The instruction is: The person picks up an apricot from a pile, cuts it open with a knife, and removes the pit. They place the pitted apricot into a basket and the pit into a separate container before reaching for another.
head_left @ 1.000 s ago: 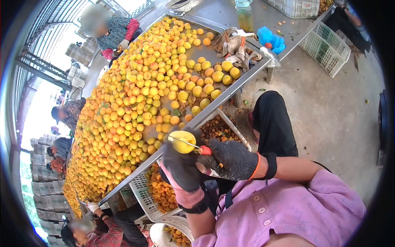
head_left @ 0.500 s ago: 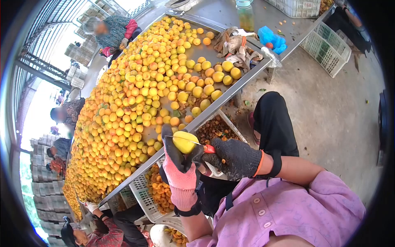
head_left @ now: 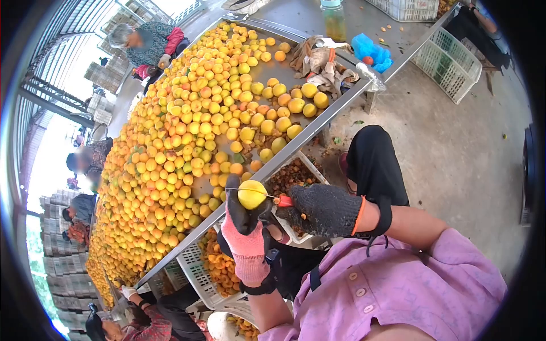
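Note:
In a pink glove with dark fingers, my left hand (head_left: 245, 232) grips a yellow apricot (head_left: 252, 196) between thumb and fingers. My right hand (head_left: 325, 211), in a dark knitted glove with an orange cuff edge, is closed around the red handle of a small knife (head_left: 284, 201). The thin blade reaches left across the upper part of the apricot. Both hands are close together near the table's metal edge. Beyond them a large heap of apricots (head_left: 182, 136) covers much of the metal table (head_left: 315, 128).
Below the table edge stand a crate of dark scraps (head_left: 315, 171) and a white crate (head_left: 196, 271) with cut apricot pieces. Crumpled cloths (head_left: 324, 65), a blue plastic bag (head_left: 371, 52) and a jar (head_left: 334, 21) lie or stand at the far end. Several people work around the table.
The apricot has turned slightly in my left hand, with the blade still across it. My right hand has shifted a little left and down, and the whole view has shifted slightly.

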A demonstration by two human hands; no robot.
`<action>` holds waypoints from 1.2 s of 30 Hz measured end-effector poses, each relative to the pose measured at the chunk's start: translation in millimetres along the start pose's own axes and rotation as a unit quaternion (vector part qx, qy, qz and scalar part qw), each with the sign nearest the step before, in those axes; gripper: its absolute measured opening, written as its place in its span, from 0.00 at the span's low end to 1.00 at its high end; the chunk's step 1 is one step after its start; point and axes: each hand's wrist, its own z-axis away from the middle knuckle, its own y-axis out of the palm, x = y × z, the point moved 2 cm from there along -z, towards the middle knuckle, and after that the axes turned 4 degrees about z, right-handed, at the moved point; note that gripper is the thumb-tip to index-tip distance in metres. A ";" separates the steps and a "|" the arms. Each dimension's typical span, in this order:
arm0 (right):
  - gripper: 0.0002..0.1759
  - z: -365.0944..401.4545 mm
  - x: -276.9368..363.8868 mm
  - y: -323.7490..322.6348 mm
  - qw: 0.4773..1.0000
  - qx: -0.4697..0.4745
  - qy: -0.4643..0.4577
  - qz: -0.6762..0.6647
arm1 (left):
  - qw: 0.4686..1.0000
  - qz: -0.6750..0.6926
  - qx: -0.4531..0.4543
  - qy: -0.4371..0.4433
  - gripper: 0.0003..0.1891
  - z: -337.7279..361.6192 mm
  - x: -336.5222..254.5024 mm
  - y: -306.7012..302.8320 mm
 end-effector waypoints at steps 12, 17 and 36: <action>0.21 -13.5 5.6 -5.3 0.990 -0.065 -0.031 0.119 | 0.904 0.372 -0.060 -0.203 0.28 -25.2 -25.3 23.1; 0.18 -30.6 6.1 -14.1 0.959 -0.084 -0.119 0.243 | 0.954 0.256 -0.083 -0.134 0.25 -46.0 -27.3 21.5; 0.11 -154.8 -81.6 40.9 0.998 0.018 -0.038 -0.037 | 0.986 0.109 -0.091 -0.091 0.13 -120.7 125.7 30.3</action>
